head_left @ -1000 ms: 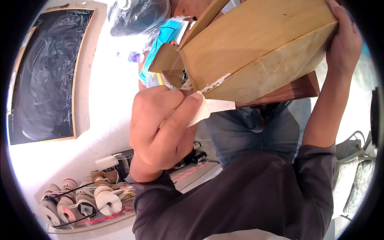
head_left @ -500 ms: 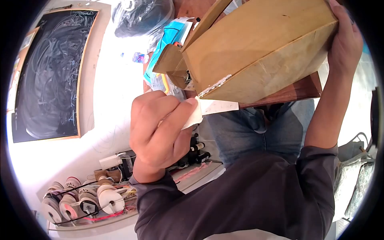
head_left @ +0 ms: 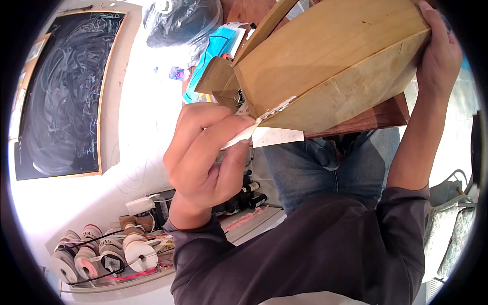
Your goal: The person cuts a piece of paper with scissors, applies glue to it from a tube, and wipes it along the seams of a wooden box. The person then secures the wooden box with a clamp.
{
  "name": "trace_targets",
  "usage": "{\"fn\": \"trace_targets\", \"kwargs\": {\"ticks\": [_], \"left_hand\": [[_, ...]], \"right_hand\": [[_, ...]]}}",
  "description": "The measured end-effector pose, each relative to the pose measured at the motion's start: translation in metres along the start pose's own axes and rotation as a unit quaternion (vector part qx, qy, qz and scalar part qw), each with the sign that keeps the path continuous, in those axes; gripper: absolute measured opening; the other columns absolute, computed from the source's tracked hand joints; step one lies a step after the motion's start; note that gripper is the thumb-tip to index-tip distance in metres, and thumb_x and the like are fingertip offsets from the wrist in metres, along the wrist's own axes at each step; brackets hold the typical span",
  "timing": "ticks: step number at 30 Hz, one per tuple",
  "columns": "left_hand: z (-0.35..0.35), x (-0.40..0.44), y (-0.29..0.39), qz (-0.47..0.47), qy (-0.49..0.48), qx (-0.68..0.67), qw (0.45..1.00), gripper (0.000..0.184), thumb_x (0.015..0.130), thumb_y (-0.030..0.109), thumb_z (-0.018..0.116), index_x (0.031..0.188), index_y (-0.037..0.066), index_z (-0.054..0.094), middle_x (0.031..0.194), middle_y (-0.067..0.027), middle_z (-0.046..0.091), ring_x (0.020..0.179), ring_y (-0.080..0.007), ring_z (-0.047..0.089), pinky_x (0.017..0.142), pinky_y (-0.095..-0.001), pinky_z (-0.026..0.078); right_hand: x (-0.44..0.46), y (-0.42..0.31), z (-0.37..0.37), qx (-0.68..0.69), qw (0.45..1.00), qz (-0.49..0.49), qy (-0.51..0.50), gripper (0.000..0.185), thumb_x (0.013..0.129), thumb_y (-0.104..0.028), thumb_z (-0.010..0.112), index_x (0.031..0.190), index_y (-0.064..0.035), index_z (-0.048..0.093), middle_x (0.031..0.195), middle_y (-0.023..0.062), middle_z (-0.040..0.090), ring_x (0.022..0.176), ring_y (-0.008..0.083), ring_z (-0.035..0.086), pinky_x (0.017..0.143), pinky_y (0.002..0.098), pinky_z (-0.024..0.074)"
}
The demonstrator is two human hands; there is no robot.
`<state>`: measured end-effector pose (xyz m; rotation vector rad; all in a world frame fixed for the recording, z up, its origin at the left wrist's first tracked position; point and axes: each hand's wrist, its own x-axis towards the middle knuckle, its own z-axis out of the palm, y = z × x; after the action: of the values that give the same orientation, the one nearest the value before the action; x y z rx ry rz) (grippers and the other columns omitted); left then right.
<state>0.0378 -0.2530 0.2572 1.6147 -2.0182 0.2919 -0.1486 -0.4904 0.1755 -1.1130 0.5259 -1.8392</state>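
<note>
Left hand (head_left: 206, 157) has turned since the earlier frame, bringing the white scrap (head_left: 242, 135) to the corner of the wooden box (head_left: 330, 58)

I see that hand pinching the scrap between thumb and fingers, its tip at the white smear (head_left: 277, 108) along the box's edge. Right hand (head_left: 441, 58) grips the far end of the box, tilted over the table (head_left: 356, 120), blocking much of my view. A white strip (head_left: 279, 136) shows just below the corner; a cardboard box (head_left: 217, 79) and blue bag (head_left: 216, 46) crowd behind.
</note>
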Motion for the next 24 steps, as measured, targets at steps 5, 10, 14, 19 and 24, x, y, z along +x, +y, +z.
{"fn": "trace_targets", "kwargs": {"ticks": [5, 10, 14, 19, 24], "left_hand": [[-0.001, 0.003, 0.001, 0.011, -0.011, 0.009, 1.0, 0.021, 0.078, -0.011, 0.071, 0.098, -0.007, 0.071, 0.091, -0.0164, 0.065, 0.082, -0.0244, 0.062, 0.071, -0.0308, 0.047], [-0.003, 0.011, 0.003, 0.024, -0.023, 0.017, 0.999, 0.021, 0.077, -0.011, 0.071, 0.097, -0.008, 0.071, 0.09, -0.0168, 0.065, 0.081, -0.0246, 0.062, 0.071, -0.0302, 0.047], [-0.009, 0.016, 0.005, 0.005, -0.036, 0.004, 0.999, 0.018, 0.079, -0.009, 0.072, 0.097, -0.009, 0.071, 0.091, -0.0177, 0.066, 0.081, -0.0236, 0.062, 0.071, -0.0291, 0.047], [-0.006, 0.015, 0.009, -0.081, 0.013, -0.11, 0.99, 0.014, 0.085, -0.008, 0.073, 0.099, -0.007, 0.071, 0.088, -0.0139, 0.07, 0.076, -0.0178, 0.066, 0.068, -0.0288, 0.052], [-0.007, 0.018, 0.006, -0.274, 0.002, -0.305, 0.912, 0.016, 0.092, -0.003, 0.073, 0.105, -0.007, 0.066, 0.094, -0.0086, 0.072, 0.083, -0.0104, 0.067, 0.073, -0.0243, 0.053]], "right_hand": [[0.001, 0.002, 0.0, 0.008, 1.0, 0.001, -0.001, 0.023, 0.097, -0.024, 0.063, 0.077, -0.0128, 0.059, 0.074, -0.0066, 0.055, 0.065, 0.0042, 0.049, 0.062, 0.0227, 0.0386], [0.003, 0.004, -0.001, -0.032, 0.999, 0.015, -0.007, 0.023, 0.096, -0.024, 0.063, 0.077, -0.0123, 0.059, 0.074, -0.0063, 0.055, 0.066, 0.0043, 0.05, 0.063, 0.0227, 0.0389], [0.004, 0.015, -0.01, -0.005, 1.0, -0.022, -0.012, 0.023, 0.096, -0.025, 0.063, 0.077, -0.0119, 0.059, 0.074, -0.0059, 0.055, 0.066, 0.0045, 0.05, 0.063, 0.0227, 0.0388], [0.004, 0.014, -0.008, -0.027, 0.999, -0.015, 0.012, 0.024, 0.096, -0.024, 0.064, 0.076, -0.0122, 0.058, 0.074, -0.0062, 0.054, 0.066, 0.0044, 0.049, 0.062, 0.0226, 0.0382], [0.004, 0.018, -0.012, -0.008, 1.0, -0.017, -0.003, 0.025, 0.096, -0.024, 0.064, 0.075, -0.0127, 0.057, 0.074, -0.0067, 0.054, 0.066, 0.0039, 0.049, 0.062, 0.0224, 0.0378]]}}
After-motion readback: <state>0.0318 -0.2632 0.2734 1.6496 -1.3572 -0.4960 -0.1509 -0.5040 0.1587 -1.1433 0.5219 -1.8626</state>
